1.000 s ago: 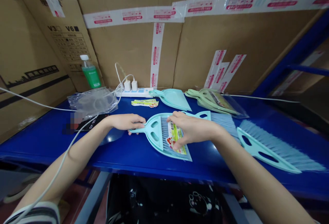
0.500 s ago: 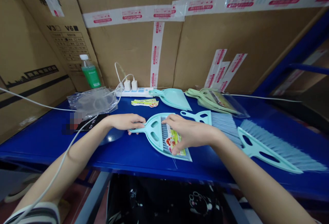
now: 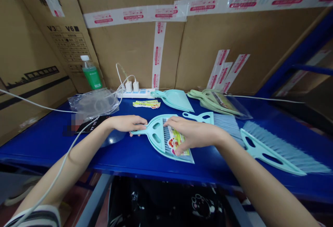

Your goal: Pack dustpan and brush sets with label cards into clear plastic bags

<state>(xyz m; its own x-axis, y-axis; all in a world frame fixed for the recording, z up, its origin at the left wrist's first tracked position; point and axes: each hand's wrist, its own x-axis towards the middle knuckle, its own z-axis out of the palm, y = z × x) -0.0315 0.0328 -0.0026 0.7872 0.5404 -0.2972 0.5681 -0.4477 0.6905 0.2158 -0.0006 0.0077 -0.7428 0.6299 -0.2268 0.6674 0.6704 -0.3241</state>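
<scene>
A light teal dustpan (image 3: 159,135) lies on the blue shelf (image 3: 52,140) with a small brush and a printed label card (image 3: 176,141) resting in its scoop. My left hand (image 3: 127,123) is closed around the dustpan's handle. My right hand (image 3: 192,133) lies flat on the card and brush, fingers stretched out, pressing them into the scoop. A second brush (image 3: 215,121) lies just behind my right wrist.
A third teal brush (image 3: 273,150) lies at the right. Behind are another teal dustpan (image 3: 177,99), bagged green dustpan sets (image 3: 218,102), loose label cards (image 3: 147,104), a power strip (image 3: 132,93), a green bottle (image 3: 91,74) and clear bags (image 3: 93,102). Cardboard boxes wall the back.
My right hand has slid slightly toward me over the card, uncovering the handle of the brush behind it. My left hand has stayed on the dustpan handle.
</scene>
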